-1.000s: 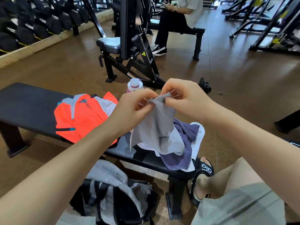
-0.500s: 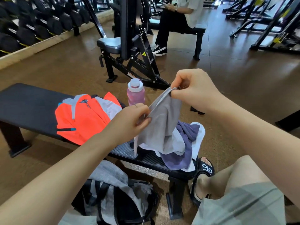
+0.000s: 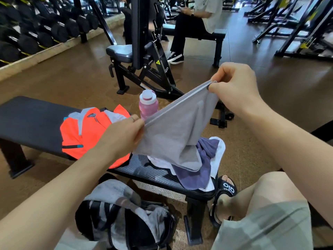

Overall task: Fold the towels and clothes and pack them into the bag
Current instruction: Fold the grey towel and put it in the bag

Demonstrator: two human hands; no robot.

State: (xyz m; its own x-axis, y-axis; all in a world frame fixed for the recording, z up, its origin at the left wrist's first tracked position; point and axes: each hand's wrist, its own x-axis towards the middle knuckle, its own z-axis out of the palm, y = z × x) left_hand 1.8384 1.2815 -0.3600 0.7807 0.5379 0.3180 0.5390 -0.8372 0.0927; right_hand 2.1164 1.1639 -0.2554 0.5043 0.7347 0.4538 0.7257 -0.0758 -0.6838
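Observation:
A light grey cloth [image 3: 177,130] is stretched between my hands above the black bench [image 3: 30,120]. My left hand [image 3: 122,136] pinches its lower left edge and my right hand [image 3: 234,87] pinches the upper right end. Under it on the bench lie a purple towel [image 3: 196,174] and a white towel [image 3: 219,156]. An orange and grey jacket [image 3: 84,130] lies on the bench to the left. The black and grey bag [image 3: 126,219] stands open on the floor in front of the bench.
A pink bottle [image 3: 148,105] stands on the bench behind the cloth. My sandalled foot [image 3: 223,195] and knee are at the right end of the bench. Beyond are a seat machine [image 3: 142,56], a person sitting on another bench [image 3: 196,20], and a dumbbell rack [image 3: 36,29].
My hands have drawn apart, the right one up and to the right, the left one down and to the left. The grey cloth's edge is now pulled taut between them.

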